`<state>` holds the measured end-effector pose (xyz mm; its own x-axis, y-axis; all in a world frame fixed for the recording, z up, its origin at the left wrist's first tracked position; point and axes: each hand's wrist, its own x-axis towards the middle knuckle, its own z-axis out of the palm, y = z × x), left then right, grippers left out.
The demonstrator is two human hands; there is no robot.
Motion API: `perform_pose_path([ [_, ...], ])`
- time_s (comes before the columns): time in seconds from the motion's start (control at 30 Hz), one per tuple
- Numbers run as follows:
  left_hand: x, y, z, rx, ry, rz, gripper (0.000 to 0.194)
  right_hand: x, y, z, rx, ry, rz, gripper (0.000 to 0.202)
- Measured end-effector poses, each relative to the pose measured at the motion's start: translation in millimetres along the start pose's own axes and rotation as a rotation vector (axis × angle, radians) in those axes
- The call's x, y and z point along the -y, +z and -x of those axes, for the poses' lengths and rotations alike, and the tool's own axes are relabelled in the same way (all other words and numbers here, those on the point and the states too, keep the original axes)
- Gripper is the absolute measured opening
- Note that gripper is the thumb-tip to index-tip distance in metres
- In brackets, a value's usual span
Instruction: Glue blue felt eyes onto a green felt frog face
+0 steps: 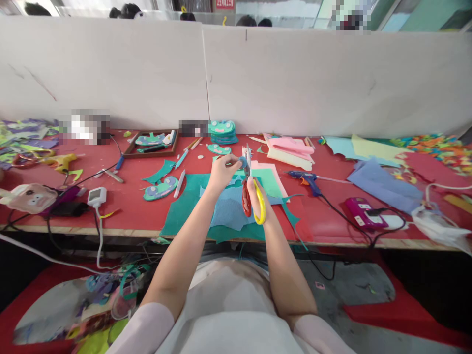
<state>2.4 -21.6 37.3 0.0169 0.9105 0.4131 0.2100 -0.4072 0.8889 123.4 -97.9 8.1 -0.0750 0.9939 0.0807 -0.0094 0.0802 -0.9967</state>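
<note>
In my left hand a small blue felt piece is pinched, right beside the scissor blades. My right hand grips a pair of scissors with yellow and red handles, blades pointing away from me. Whether the blades touch the felt I cannot tell. Below both hands lie a light blue felt sheet and a larger dark teal felt sheet. Light green and pink sheets lie behind the scissors. A teal felt frog face rests to the left, near a white marker.
A stack of felt frog faces stands near the white partition. Left of it sits a brown tray with pens. On the right are a blue glue gun, a purple power strip with cables, and blue felt.
</note>
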Motion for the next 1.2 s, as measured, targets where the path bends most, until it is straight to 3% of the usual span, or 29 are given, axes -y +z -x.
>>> perform_pose_path([
  [0.5, -3, -1.8, -1, 0.022, -0.005, 0.025, 0.005, 1, 0, 1, -0.026, 0.017, -0.027, 0.041],
  [0.83, 6, -1.5, -2, 0.004, 0.044, 0.018, 0.005, 6, -2, 0, -0.079, 0.027, -0.020, 0.040],
  [0.97, 9, -3.2, 0, -0.023, 0.057, -0.004, 0.009, 2, -14, -7, -0.179, -0.006, 0.230, 0.039],
  [1.13, 14, -1.0, 1, -0.066, 0.058, -0.016, 0.011, -7, -29, -17, -0.465, -0.137, 0.715, 0.041],
  [1.2, 16, 1.5, 3, -0.052, 0.041, -0.012, 0.011, -9, -33, -18, -0.463, -0.102, 0.791, 0.042],
])
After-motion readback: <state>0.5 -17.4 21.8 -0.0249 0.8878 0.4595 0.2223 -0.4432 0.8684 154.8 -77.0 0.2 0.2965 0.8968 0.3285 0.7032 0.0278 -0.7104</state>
